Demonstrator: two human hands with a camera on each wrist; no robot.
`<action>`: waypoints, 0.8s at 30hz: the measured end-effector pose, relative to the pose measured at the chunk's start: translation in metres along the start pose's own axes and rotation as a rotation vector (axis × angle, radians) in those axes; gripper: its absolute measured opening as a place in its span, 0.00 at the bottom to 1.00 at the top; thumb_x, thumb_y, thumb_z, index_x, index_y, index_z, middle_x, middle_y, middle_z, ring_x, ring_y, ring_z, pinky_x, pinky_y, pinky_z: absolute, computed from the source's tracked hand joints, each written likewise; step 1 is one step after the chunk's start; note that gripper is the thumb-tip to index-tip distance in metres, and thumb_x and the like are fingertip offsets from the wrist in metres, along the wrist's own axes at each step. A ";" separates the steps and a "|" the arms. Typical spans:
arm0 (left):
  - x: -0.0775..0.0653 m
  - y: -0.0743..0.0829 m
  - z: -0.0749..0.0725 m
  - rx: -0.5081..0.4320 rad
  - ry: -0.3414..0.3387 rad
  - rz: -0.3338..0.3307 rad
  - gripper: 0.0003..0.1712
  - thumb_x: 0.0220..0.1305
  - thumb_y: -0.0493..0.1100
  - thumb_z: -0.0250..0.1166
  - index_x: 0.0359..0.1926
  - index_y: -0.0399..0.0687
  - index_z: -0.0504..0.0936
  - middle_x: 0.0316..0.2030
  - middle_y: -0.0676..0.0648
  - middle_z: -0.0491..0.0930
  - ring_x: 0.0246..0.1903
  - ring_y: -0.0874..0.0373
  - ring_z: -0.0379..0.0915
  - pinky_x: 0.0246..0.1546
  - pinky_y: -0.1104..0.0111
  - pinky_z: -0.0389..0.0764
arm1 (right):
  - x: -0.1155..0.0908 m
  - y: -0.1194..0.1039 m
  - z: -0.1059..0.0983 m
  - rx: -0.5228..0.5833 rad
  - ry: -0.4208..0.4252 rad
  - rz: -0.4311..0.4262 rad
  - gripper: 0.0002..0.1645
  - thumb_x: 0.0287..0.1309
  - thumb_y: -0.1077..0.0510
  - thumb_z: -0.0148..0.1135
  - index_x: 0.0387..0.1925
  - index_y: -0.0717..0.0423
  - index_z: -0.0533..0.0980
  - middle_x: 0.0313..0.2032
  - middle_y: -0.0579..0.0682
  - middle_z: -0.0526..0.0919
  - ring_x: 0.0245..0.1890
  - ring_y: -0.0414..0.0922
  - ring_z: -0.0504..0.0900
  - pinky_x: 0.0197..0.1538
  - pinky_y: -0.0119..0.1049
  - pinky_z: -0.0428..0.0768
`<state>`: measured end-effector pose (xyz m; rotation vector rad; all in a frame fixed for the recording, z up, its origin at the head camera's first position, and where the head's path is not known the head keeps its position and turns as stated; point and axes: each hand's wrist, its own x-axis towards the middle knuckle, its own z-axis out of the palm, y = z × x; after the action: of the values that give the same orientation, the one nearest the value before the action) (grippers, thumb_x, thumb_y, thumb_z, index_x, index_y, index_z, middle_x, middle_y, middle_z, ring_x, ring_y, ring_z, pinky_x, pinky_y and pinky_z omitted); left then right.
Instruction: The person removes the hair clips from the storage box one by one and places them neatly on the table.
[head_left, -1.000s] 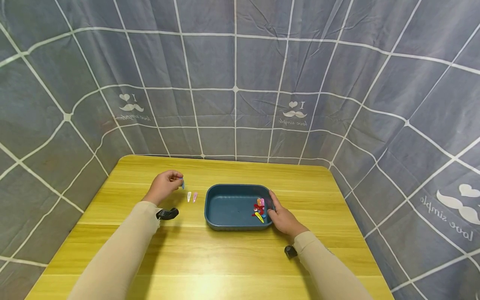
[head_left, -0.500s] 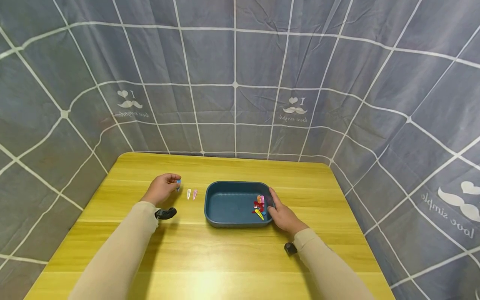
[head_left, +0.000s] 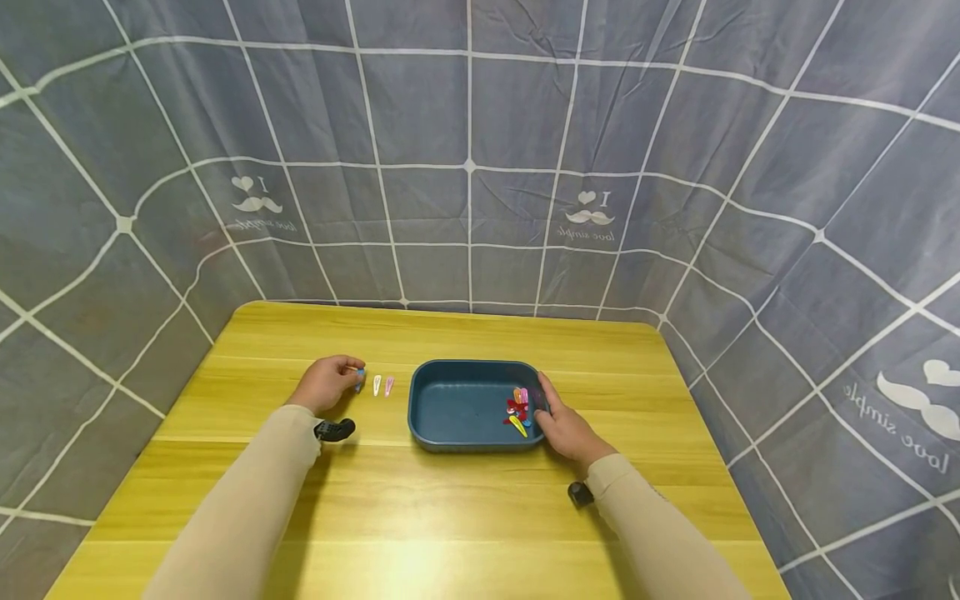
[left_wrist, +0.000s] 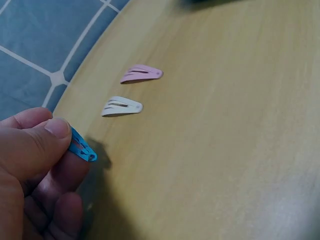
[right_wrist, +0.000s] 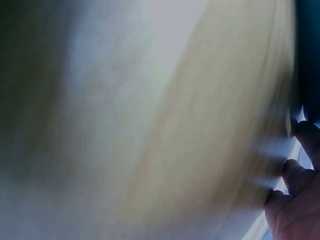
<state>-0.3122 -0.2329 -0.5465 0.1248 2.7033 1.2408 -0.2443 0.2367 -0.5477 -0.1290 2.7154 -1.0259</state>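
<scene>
While left hand (head_left: 324,385) pinches blue clip (left_wrist: 82,146) near white clip (left_wrist: 122,107), right hand (head_left: 572,432) grips tray (head_left: 453,410), partly obscuring its rim; curtain (head_left: 423,208) hangs behind.

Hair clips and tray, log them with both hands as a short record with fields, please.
Left hand: pinches a blue clip
Right hand: grips the right end of the tray
On the table: white clip and pink clip, side by side, apart, between left hand and tray
In the tray: yellow clip among other small pieces, too bunched to count
</scene>
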 end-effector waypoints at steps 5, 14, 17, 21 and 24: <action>0.000 -0.002 0.005 -0.001 -0.024 -0.020 0.19 0.78 0.41 0.62 0.64 0.37 0.81 0.45 0.42 0.89 0.42 0.54 0.85 0.54 0.54 0.83 | 0.000 0.000 0.000 0.000 -0.006 0.004 0.44 0.79 0.46 0.45 0.86 0.32 0.38 0.77 0.63 0.66 0.72 0.69 0.72 0.74 0.67 0.66; 0.003 -0.003 0.010 0.082 -0.009 -0.021 0.19 0.78 0.43 0.63 0.64 0.42 0.83 0.52 0.40 0.87 0.54 0.43 0.81 0.64 0.45 0.77 | 0.000 0.000 0.000 -0.005 -0.002 0.003 0.44 0.79 0.46 0.44 0.86 0.34 0.39 0.77 0.63 0.67 0.71 0.69 0.73 0.74 0.68 0.67; 0.005 -0.005 0.011 0.109 -0.011 -0.015 0.20 0.78 0.44 0.62 0.65 0.43 0.82 0.56 0.39 0.86 0.58 0.40 0.80 0.65 0.43 0.76 | 0.001 0.001 0.000 -0.006 -0.002 0.003 0.44 0.79 0.46 0.44 0.86 0.34 0.39 0.77 0.63 0.67 0.71 0.69 0.73 0.74 0.68 0.67; 0.006 -0.008 0.010 0.128 -0.023 -0.006 0.20 0.79 0.45 0.61 0.66 0.43 0.82 0.61 0.37 0.83 0.63 0.37 0.77 0.67 0.42 0.74 | 0.002 0.000 0.000 -0.002 -0.003 0.004 0.44 0.79 0.45 0.44 0.86 0.33 0.39 0.77 0.63 0.67 0.72 0.69 0.72 0.74 0.68 0.67; 0.007 -0.006 0.010 0.135 -0.036 -0.011 0.21 0.80 0.45 0.60 0.67 0.43 0.81 0.64 0.36 0.81 0.66 0.35 0.74 0.69 0.41 0.72 | 0.003 0.000 -0.001 -0.006 -0.003 0.004 0.44 0.79 0.46 0.44 0.86 0.33 0.39 0.78 0.62 0.66 0.72 0.69 0.72 0.74 0.68 0.67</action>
<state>-0.3170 -0.2291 -0.5583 0.1469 2.7508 1.0425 -0.2471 0.2365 -0.5478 -0.1264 2.7148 -1.0154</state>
